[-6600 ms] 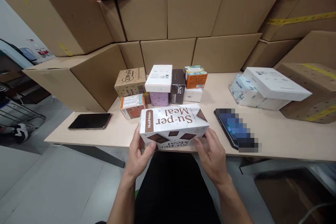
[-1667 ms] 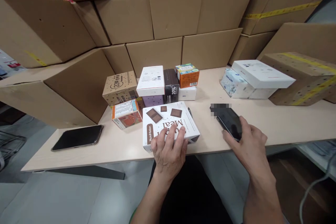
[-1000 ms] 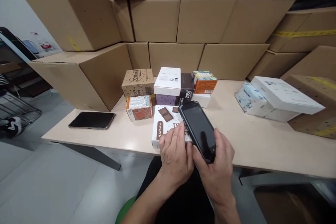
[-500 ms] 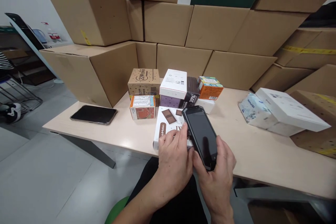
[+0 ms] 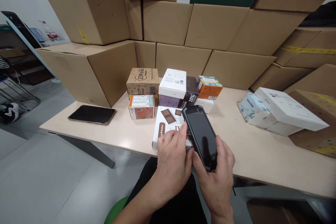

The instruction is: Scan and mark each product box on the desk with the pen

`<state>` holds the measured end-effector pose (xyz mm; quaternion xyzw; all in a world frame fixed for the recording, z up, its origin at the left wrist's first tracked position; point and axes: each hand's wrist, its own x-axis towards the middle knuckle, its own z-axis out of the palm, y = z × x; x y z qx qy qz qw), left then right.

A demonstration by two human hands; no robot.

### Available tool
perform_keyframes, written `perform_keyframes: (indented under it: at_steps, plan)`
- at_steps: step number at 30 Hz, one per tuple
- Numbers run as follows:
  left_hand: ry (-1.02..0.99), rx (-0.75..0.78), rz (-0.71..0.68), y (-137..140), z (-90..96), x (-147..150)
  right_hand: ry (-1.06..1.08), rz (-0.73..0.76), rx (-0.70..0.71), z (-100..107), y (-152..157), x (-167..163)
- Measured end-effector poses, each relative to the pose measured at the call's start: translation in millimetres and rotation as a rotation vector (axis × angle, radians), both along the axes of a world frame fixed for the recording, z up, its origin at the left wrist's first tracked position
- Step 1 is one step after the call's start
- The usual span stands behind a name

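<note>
A black handheld phone with a thick case and a dark screen is tilted in my right hand, its thumb on one side and fingers on the other. My left hand is closed, with bent fingers close together and the index fingertip at the phone's left edge. What lies between its index finger and thumb is hidden. Those fingers partly cover a white box printed with chocolate pieces, which lies at the table's front edge.
Behind stand a brown carton, a small orange box, a white-lidded box and an orange tea-sized box. Another phone lies left on the table. White boxes sit right; large cardboard boxes wall the back.
The whole view has shifted very slightly. Both hands keep their positions on the phone and by the white box.
</note>
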<state>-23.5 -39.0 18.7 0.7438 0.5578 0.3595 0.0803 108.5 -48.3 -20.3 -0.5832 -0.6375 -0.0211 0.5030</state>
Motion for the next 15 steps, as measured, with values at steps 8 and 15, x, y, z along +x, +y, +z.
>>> perform_keyframes:
  at_steps: [8, 15]
  plan:
    - [-0.024, 0.032, 0.009, 1.4, -6.4, 0.7, -0.003, -0.014, 0.02, 0.2, 1.3, -5.3]
    - [-0.012, 0.086, 0.015, 2.8, -11.3, 1.1, -0.003, -0.037, 0.013, -2.7, 1.2, -6.9]
